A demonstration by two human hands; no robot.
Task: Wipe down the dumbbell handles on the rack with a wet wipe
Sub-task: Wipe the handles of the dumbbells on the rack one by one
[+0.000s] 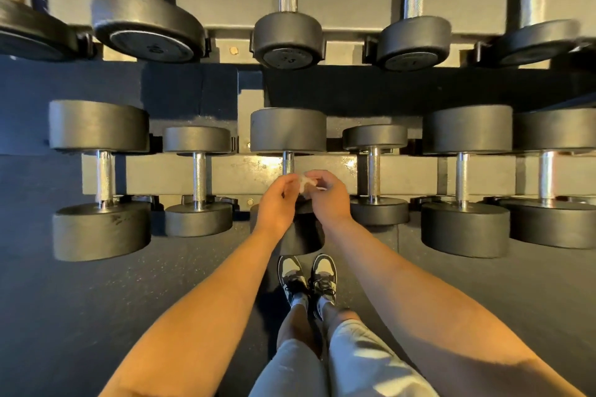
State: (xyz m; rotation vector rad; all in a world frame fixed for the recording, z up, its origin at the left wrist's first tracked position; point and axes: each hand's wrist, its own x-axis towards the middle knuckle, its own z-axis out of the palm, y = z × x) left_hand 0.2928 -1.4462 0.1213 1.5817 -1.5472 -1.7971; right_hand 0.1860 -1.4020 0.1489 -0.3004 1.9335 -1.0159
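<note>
Centre of frame: left hand (278, 200) and right hand (329, 198) meet over lower tier of grey steel rack (338, 167). Fingers (319, 175) of both pinch small crumpled white wet wipe (304, 184), likely bunching it to wrap knurled chrome dumbbell handle (288, 163) just above.

I count eleven dumbbells (287, 39): five in the row at 12 o'clock, six in the nearer row. One wet wipe (304, 184), one left hand (277, 203), one right hand (329, 198), two sneakers (292, 274) at 6 o'clock.
</note>
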